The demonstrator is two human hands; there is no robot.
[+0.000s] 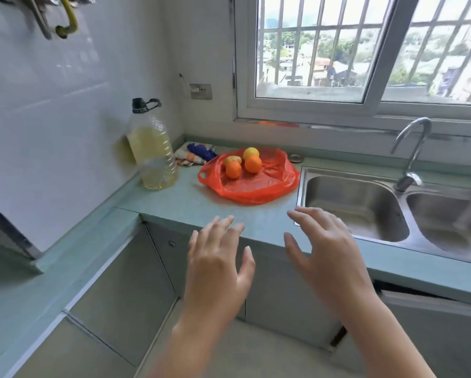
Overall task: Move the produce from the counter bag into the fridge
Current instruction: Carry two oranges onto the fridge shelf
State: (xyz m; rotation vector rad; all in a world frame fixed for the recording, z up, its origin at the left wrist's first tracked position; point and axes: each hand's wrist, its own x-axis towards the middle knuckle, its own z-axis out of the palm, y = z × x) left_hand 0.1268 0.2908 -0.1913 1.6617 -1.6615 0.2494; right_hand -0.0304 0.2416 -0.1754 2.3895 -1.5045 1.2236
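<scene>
A red plastic bag [258, 184] lies spread open on the pale green counter [190, 203], left of the sink. On it sit two oranges [233, 169] [253, 164], a yellow fruit [250, 153] behind them and a yellowish-red fruit [232, 160] at the left. My left hand [218, 263] and my right hand [327, 252] hover side by side at the counter's front edge, well short of the bag. Both have fingers spread and hold nothing. No fridge is in view.
A large bottle of yellow oil [152, 148] stands on the counter left of the bag, with a folded cloth [193, 155] behind it. A double steel sink [387, 211] with a tap [411, 154] fills the right side. A barred window [365, 50] is above.
</scene>
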